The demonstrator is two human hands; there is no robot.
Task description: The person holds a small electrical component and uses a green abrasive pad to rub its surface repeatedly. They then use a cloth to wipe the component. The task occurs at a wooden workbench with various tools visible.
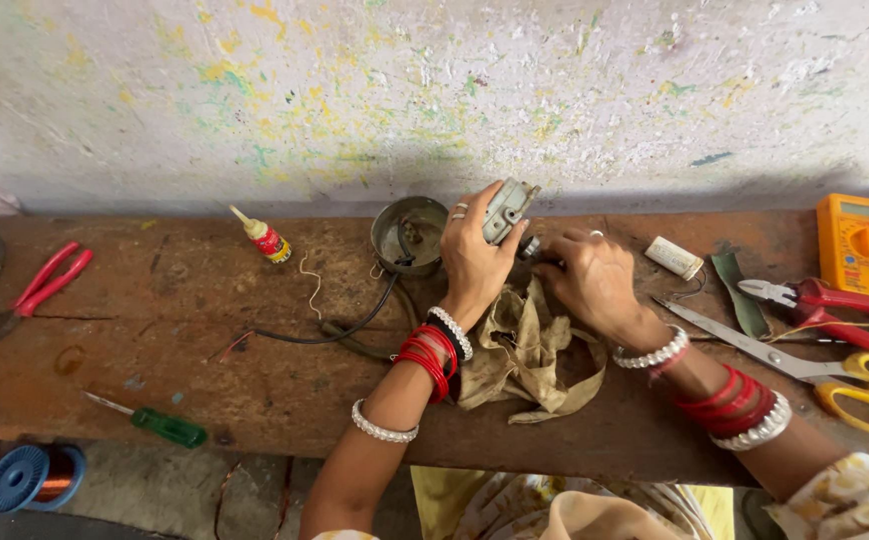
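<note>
Gripping the small grey motor [510, 208] steady, the left hand [475, 255] should brace while the right hand [595, 280] pinches its shaft end squarely over the rag [525, 350].

Paint-flecked white wall [375, 90] behind worn wooden bench [205, 370].

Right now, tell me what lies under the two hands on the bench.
A crumpled tan rag lies on the wooden bench beneath the left hand and right hand. Whatever sits under the rag's folds is covered.
</note>
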